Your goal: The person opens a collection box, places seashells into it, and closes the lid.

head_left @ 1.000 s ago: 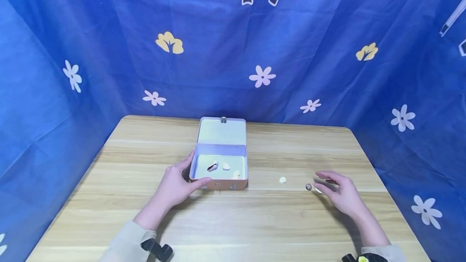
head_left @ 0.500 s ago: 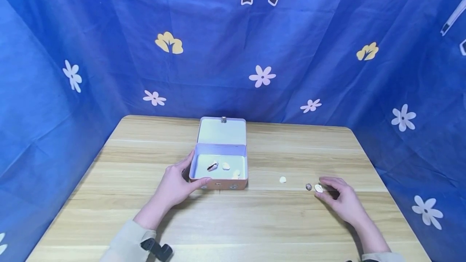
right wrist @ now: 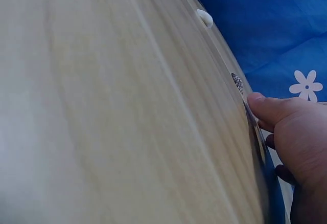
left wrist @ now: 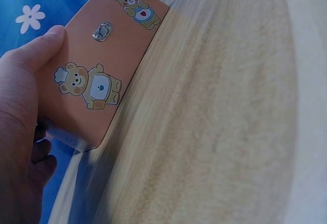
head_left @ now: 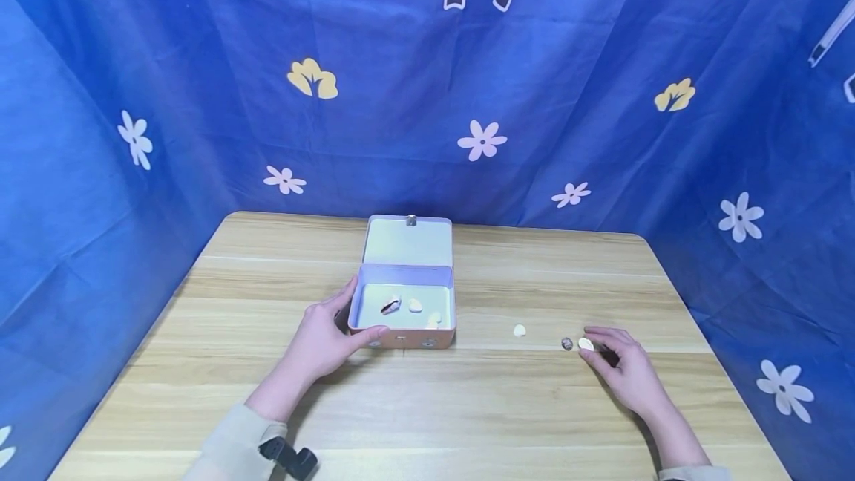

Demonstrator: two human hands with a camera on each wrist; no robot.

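Note:
An orange tin box (head_left: 402, 338) with printed bears stands with its lid raised. My left hand (head_left: 320, 336) grips its left end, the thumb along the front wall, as the left wrist view also shows. Inside the box lie a spiral seashell (head_left: 391, 305), a white seashell (head_left: 415, 306) and pale shells (head_left: 434, 319) near the right front corner. At the right, my right hand (head_left: 628, 368) has thumb and fingers curled about a white seashell (head_left: 585, 344); in the right wrist view the hand (right wrist: 296, 132) hides it. A dark speckled shell (head_left: 567, 344) lies just left of it.
Another white shell (head_left: 519, 330) lies between the box and the speckled shell. The wooden table (head_left: 467, 414) extends in front of the hands. A blue patterned cloth (head_left: 414, 95) hangs behind the table and on both sides.
My right hand has drawn back slightly to the right, uncovering the white seashell at its fingertips, whose visible face has altered a little. The left hand and the tin box have stayed put.

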